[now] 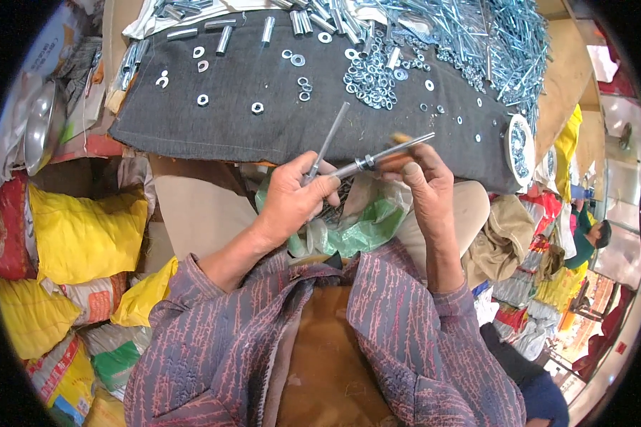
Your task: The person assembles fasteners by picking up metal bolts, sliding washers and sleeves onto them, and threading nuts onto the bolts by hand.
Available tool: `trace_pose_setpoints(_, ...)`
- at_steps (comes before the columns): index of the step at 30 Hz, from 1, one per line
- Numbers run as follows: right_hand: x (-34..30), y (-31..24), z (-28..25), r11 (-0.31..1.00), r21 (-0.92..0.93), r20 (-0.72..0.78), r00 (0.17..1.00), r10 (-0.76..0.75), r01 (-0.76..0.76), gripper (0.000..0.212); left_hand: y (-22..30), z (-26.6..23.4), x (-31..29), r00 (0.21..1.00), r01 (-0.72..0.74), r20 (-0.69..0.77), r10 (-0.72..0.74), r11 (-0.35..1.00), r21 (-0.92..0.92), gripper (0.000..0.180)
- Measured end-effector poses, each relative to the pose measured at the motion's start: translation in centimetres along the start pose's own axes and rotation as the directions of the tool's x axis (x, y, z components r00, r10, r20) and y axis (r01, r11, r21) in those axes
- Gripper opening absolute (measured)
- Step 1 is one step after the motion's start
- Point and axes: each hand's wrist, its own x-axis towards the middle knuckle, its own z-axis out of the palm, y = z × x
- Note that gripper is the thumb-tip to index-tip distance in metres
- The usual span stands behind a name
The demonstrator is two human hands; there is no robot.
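Observation:
My left hand (292, 196) is closed round two slim metal pieces. One, a thin rod (335, 132), points up and away from the fist. The other, a sleeve anchor bolt (347, 169), slants up to the right; a nut and washer (365, 162) sit where its wider sleeve meets the thin threaded rod. Close beside that threaded end is my right hand (429, 185), its thumb raised and its fingertips smeared by motion behind the rod. Whether those fingers grip it is not clear. Both hands are above my lap, just short of the dark cloth (228, 135).
Loose washers and nuts (370, 82) lie on the cloth. Behind them are metal sleeves (268, 30) and a large heap of thin bolts (513, 53). A white bowl (520, 151) of small parts stands right. Yellow sacks (89, 228) crowd the left; another person (587, 238) is far right.

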Motion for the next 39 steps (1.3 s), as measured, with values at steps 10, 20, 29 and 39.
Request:
trace_pose_setpoints(10, -0.1, -0.4, 0.0, 0.998, 0.03, 0.062, 0.997, -0.053, 0.051, 0.047, -0.3, 0.3, 0.2, 0.997, 0.041, 0.069, -0.038, 0.998, -0.04, 0.009)
trace_pose_setpoints(20, -0.6, -0.7, -1.6, 0.983, 0.068, 0.19, 0.969, 0.156, -0.172, 0.05, -0.4, -0.2, 0.2, 0.997, 0.021, 0.073, -0.017, 0.998, -0.052, 0.01)
trace_pose_setpoints(29, -1.2, 0.6, 2.3, 0.972, -0.089, -0.005, 0.975, 0.22, -0.22, 0.018, -1.0, 0.6, -0.3, 0.948, -0.253, -0.085, 0.308, 0.885, 0.391, 0.012)
trace_pose_setpoints(39, -0.9, 0.2, 3.7, 0.983, -0.029, -0.1, 0.979, 0.18, -0.183, 0.019, -1.4, 0.5, 0.2, 0.759, -0.545, 0.092, 0.645, 0.551, 0.632, 0.013)
